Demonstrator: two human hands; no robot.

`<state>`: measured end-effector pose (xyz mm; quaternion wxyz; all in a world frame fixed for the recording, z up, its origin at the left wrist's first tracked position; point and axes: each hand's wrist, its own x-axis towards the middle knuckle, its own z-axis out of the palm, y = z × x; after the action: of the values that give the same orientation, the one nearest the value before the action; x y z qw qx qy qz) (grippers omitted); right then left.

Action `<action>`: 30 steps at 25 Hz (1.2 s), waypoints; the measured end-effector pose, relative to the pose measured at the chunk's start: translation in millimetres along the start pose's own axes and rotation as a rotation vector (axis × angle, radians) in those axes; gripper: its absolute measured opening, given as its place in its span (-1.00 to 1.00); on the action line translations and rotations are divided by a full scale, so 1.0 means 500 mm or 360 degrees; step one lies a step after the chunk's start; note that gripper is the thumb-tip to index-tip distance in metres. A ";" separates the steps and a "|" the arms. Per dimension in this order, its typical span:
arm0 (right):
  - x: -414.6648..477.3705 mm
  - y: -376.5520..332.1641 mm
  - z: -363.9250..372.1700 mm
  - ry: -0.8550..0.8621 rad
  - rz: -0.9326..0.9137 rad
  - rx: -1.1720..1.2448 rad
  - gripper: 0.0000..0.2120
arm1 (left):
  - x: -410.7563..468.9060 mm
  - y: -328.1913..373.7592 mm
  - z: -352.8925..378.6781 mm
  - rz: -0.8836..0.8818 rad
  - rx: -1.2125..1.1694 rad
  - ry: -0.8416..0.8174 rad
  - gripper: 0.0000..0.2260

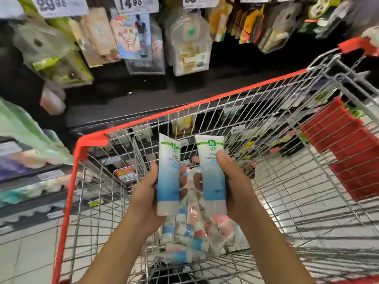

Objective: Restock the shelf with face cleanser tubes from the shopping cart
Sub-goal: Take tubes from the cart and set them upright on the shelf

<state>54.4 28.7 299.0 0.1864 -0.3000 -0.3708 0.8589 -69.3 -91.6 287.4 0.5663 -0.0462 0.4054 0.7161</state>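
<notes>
At far left, blurred shelves (pixel 30 181) wait beside the red-rimmed shopping cart (pixel 67 193). Above the basket, the left hand (pixel 147 193) wraps one blue-and-white face cleanser tube (pixel 168 181), cap down; the right hand (pixel 235 187) grips a second tube (pixel 213 177) just beside it. A heap of blue and pink tubes (pixel 194 236) remains in the cart, so restocking appears far from finished.
</notes>
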 end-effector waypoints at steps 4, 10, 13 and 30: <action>0.003 0.029 0.111 -0.0270 0.0065 -0.0288 -0.75 | -0.102 0.044 -0.064 0.0263 -0.0065 -0.0031 -0.51; -0.007 0.147 0.331 -0.0587 0.0182 -0.0526 -0.92 | -0.303 0.112 -0.202 0.0885 -0.0186 0.0565 -0.86; -0.031 0.232 0.468 -0.0745 0.0257 -0.0601 -0.91 | -0.416 0.149 -0.300 0.1112 -0.0229 0.0847 -0.81; -0.149 0.716 1.224 -0.1250 0.0259 -0.0539 -0.78 | -0.945 0.500 -0.879 0.1635 -0.0117 0.1319 -0.65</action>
<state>-324.7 -567.7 392.4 -0.0890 -0.0050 -0.5244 0.8468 -286.5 -742.6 374.5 -0.0521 -0.1379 0.5357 0.8315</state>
